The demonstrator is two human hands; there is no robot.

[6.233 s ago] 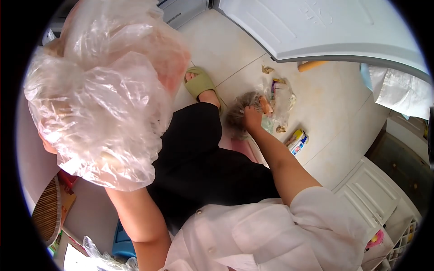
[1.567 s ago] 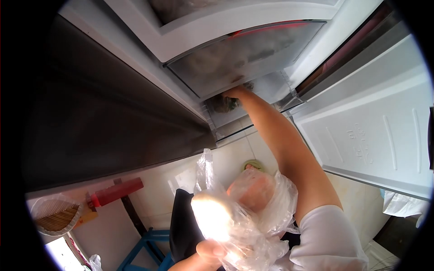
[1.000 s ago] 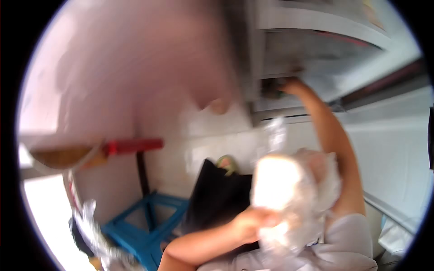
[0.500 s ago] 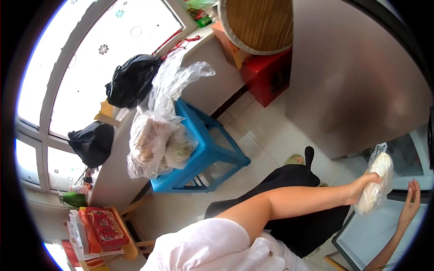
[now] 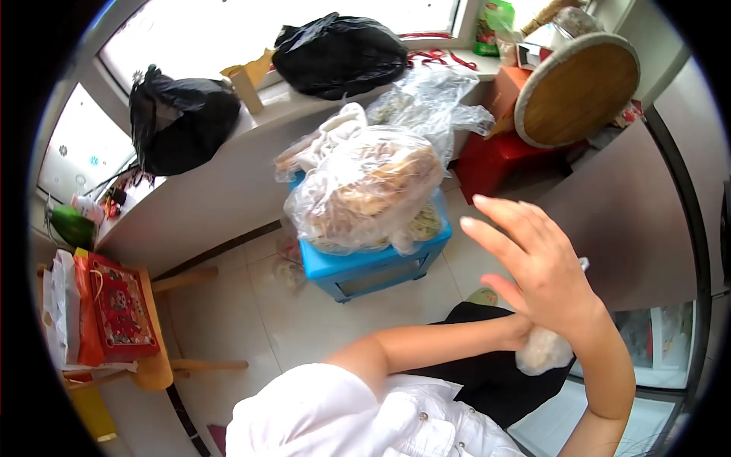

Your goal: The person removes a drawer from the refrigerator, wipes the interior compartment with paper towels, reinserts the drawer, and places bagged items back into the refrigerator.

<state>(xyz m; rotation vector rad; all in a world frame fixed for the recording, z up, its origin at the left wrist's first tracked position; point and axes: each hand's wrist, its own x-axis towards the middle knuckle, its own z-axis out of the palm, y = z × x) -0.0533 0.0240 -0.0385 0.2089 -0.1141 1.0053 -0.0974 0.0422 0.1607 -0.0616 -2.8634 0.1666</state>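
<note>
My left hand point(image 5: 524, 329) grips a clear plastic bag of pale food point(image 5: 544, 352), low at the right near the fridge. My right hand and wrist hide most of its fingers and part of the bag. Above and in front of it, my right hand point(image 5: 537, 266) is raised with fingers stretched and thumb apart, holding nothing. Beyond my hands, a blue plastic stool point(image 5: 365, 283) bears a large clear bag of light brown food point(image 5: 365, 186). A bag with greenish contents point(image 5: 426, 222) lies partly under it.
The fridge point(image 5: 624, 213) stands at the right, its lower compartment point(image 5: 662, 343) open and a pale drawer point(image 5: 563, 426) showing below. Black bags point(image 5: 339, 57) sit on the windowsill. A round woven lid point(image 5: 579, 91) leans by a red box point(image 5: 487, 164). A wooden chair point(image 5: 152, 365) holds a red gift box point(image 5: 118, 305).
The view has swung toward the window and stool. My left hand has come away from the fridge with the bagged food. My right hand has risen from beside the drawer, fingers now spread.
</note>
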